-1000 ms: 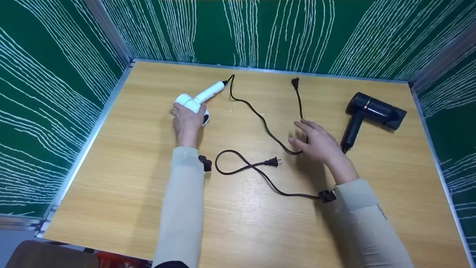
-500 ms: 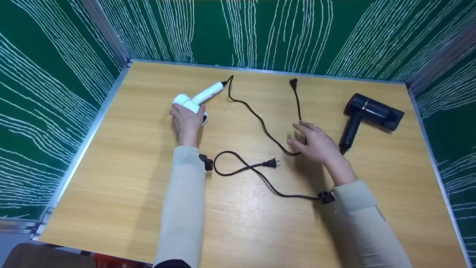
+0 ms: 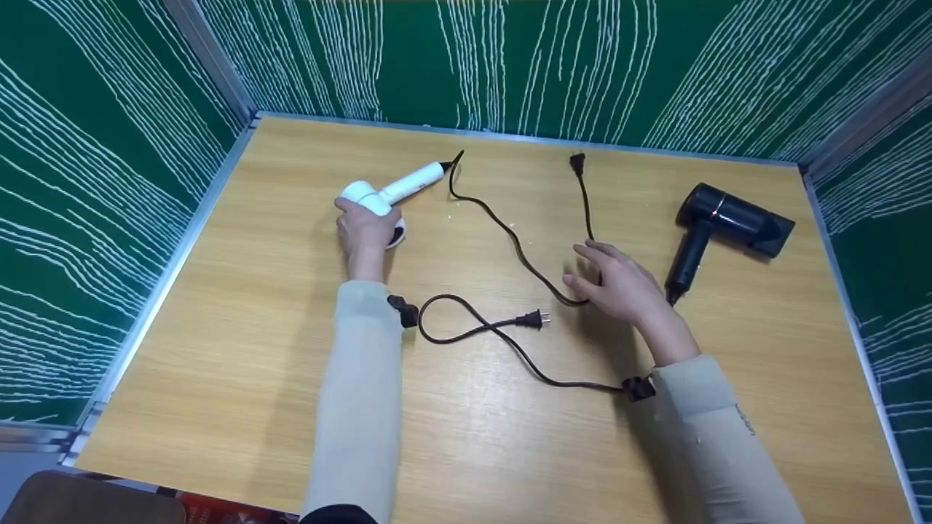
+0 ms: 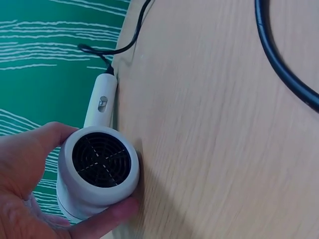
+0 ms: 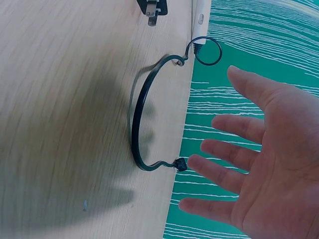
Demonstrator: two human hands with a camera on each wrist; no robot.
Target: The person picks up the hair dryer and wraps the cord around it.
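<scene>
My left hand (image 3: 366, 231) grips the round head of a white hair dryer (image 3: 413, 184), thumb and fingers around the barrel. In the left wrist view the dryer's dark grille (image 4: 101, 160) faces the camera. A black cord (image 3: 502, 224) runs from its handle across the table to a plug (image 3: 577, 163) at the back. Over that cord hovers my right hand (image 3: 622, 282), fingers spread and holding nothing; the right wrist view shows its bare palm (image 5: 284, 169). To its right lies a black hair dryer (image 3: 735, 218), its handle pointing toward me.
A second black cord (image 3: 451, 340), looped in the middle of the wooden table (image 3: 218, 349), ends in a two-pin plug (image 3: 533, 319). Green walls (image 3: 415, 65) with white streaks enclose the table at back and sides. A brown seat (image 3: 95, 498) shows at the lower left.
The white dryer has shifted very slightly, its handle end turning a little toward the right in my left hand. My right hand stays nearly still above the cord.
</scene>
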